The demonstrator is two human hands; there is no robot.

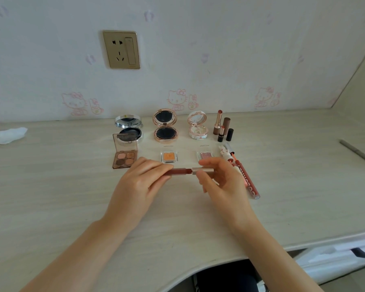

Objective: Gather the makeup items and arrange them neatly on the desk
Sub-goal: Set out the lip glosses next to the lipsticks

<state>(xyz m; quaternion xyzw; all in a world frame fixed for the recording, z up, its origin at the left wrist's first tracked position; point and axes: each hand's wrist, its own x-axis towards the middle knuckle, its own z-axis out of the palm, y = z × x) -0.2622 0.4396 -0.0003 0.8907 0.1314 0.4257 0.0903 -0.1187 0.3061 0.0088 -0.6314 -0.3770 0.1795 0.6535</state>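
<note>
Over the middle of the desk [51, 186] my left hand [139, 182] grips the dark red tube of a lip gloss [180, 171], held level. My right hand [221, 182] pinches its rose-gold cap [202, 170]; a narrow neck shows between cap and tube. Behind the hands lie a brown eyeshadow quad [123, 159], an orange single shadow [169, 156] and a pink single shadow [204, 155]. Three open compacts stand at the back: silver [129, 129], rose-gold [164, 127], white [197, 126]. Uncapped lipsticks [219, 125] stand to their right. A long red gloss tube [248, 180] lies by my right hand.
A crumpled white tissue [5, 134] lies at the far left of the desk. A grey pencil-like stick [358, 152] lies at the right edge. A wall socket [121, 49] is above the compacts. The desk's curved front edge is close below my forearms.
</note>
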